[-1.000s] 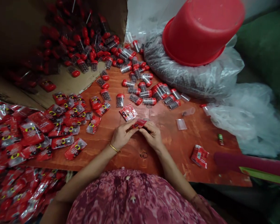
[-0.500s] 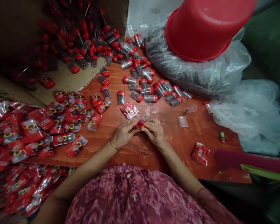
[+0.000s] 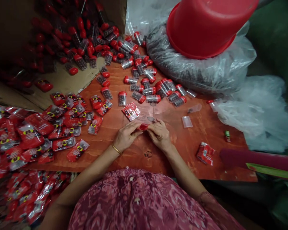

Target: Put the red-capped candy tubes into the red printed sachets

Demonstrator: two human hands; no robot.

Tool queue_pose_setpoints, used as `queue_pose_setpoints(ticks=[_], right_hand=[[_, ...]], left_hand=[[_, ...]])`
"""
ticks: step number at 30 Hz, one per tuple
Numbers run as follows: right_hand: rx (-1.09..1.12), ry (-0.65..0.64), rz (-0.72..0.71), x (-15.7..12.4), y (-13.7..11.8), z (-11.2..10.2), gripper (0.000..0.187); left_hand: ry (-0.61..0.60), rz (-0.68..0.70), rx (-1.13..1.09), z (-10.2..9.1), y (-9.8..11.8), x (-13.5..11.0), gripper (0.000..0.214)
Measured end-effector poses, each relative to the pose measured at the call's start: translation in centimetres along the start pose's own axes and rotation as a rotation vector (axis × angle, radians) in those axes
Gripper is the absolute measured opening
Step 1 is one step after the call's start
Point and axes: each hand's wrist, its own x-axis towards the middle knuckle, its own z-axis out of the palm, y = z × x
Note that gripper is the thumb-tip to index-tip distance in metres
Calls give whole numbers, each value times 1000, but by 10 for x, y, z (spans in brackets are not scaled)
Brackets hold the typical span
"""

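Packet (image 3: 143, 127), held between left hand (image 3: 125, 136), right hand (image 3: 160, 134)

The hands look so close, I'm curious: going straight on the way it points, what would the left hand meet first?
Beyond the red packet it holds, the left hand would probably meet the right hand first, though depth is unclear.

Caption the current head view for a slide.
Left hand and right hand hold a red packet over a table, red-capped tubes beyond and red pouches at left.
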Motion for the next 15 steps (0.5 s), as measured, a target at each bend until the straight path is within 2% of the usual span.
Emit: queue_pose_setpoints(ticks=[4, 7, 11, 15], right_hand=[[-80, -45, -1, 1, -4, -5, 11], [-38, -75, 4, 2, -6, -9, 13], [36, -57, 44, 2, -9, -10, 11], [-24, -29, 64, 3, -12, -7, 9]], left_hand=[[-33, -39, -5, -2, 4, 1, 28], [-70, -108, -20, -5, 8, 2, 28], [-79, -139, -33, -6, 9, 3, 27], [-57, -117, -23, -4, 7, 2, 27]])
